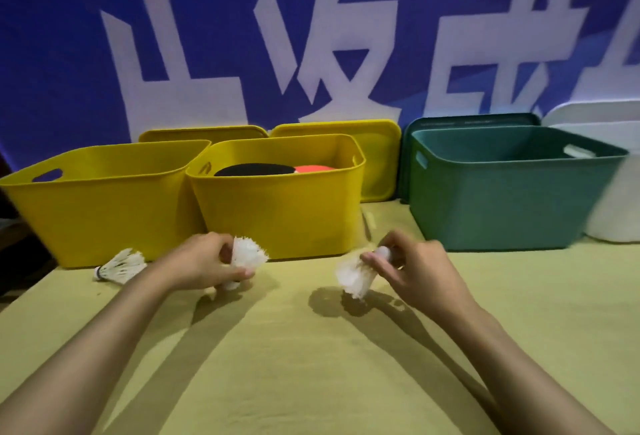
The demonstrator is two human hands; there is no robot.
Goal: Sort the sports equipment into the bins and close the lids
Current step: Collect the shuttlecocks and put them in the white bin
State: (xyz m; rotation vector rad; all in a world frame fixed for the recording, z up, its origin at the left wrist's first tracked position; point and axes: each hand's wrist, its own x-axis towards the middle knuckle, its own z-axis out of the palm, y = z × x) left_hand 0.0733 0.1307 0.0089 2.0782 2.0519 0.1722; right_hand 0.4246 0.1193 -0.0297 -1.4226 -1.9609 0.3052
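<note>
I see my left hand (204,261) with its grip curled around one white shuttlecock (247,254), feathers pointing up toward the middle yellow bin (277,206). My right hand (412,268) pinches a second shuttlecock (355,277) by its cork, feathers down, just above the desk (311,365). A third shuttlecock (121,266) lies on the desk before the left yellow bin (97,206). The middle bin holds table tennis paddles (256,169). The green bin (502,192) stands at right, lids (377,157) leaning behind.

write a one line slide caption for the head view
Each hand, left and right, holds a shuttlecock before open yellow bins; a third shuttlecock lies on the table.
</note>
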